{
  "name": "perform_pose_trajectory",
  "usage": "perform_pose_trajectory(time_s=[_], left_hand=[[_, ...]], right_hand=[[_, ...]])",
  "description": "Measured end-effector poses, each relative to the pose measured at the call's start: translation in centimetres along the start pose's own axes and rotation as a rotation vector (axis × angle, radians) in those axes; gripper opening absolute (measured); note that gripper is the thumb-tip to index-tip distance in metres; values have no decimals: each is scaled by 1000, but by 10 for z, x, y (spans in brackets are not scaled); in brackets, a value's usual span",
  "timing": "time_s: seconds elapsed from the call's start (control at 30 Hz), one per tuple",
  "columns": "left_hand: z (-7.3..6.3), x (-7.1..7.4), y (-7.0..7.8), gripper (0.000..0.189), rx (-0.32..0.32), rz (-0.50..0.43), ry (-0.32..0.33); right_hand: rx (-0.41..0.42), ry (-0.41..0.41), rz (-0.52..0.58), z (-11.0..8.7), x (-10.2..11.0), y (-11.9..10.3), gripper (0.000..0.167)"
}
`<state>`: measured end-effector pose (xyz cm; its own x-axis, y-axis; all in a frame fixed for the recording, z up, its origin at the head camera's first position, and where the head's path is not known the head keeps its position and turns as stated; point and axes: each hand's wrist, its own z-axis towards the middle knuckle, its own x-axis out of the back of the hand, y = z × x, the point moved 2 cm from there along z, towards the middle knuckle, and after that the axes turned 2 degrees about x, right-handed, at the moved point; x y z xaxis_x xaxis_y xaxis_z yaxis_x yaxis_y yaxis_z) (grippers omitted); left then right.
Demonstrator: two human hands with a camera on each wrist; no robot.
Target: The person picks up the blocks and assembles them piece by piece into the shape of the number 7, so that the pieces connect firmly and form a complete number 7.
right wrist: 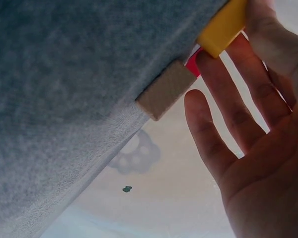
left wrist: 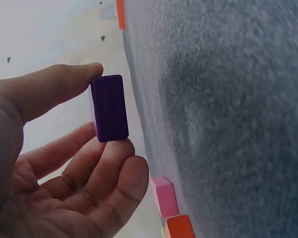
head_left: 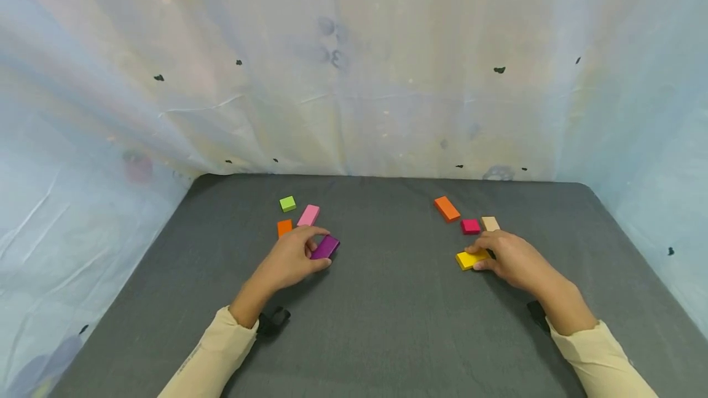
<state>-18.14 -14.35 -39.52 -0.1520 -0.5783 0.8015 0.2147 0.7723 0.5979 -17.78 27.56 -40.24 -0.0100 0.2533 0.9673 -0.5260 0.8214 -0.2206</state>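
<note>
A: Your left grip [head_left: 293, 258] pinches the purple block [head_left: 325, 248] between thumb and fingertips, and the block looks clear of the desk [head_left: 387, 300]. What could spoil that?

B: Only your fingertips bear on it, so a slack or off-centre squeeze might let it twist and drop. You also have the pink block [head_left: 308, 215] at about 11 o'clock from it and an orange block [head_left: 284, 226] near 10; a sweep that way would likely knock them askew.

A: And with your right?

B: Your right grip [head_left: 515, 258] holds the yellow block [head_left: 468, 260] by thumb and fingers; whether it touches the desk, you cannot tell from these views. The red block [head_left: 471, 226] sits near it at 12 o'clock, the tan block [head_left: 490, 223] at 1, close by your fingers. Push forward and you could shove either one.

A: Which risk should you weigh most?

B: Probably moving both grips together: while you watch one block, the other may slip or catch a neighbour unnoticed.
</note>
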Motion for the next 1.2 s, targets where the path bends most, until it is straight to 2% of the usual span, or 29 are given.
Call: perform_pose_trajectory(time_s=[0.27, 0.4, 0.6, 0.83, 1.03, 1.2], left_hand=[[-1, -4, 0, 54, 5, 28, -6], [-1, -7, 4, 54, -1, 30, -3], [1, -15, 11, 53, -27, 53, -36], [-2, -20, 16, 54, 18, 81, -46], [0, -23, 18, 51, 8, 133, -64], [-4, -26, 13, 51, 15, 154, -71]], right_hand=[[5, 3, -7, -3, 1, -1, 27], [3, 1, -8, -3, 3, -1, 27], [-6, 0, -4, -2, 3, 0, 27], [-6, -12, -1, 0, 1, 0, 27], [-7, 1, 3, 0, 5, 0, 27], [-6, -8, 15, 1, 0, 2, 25]])
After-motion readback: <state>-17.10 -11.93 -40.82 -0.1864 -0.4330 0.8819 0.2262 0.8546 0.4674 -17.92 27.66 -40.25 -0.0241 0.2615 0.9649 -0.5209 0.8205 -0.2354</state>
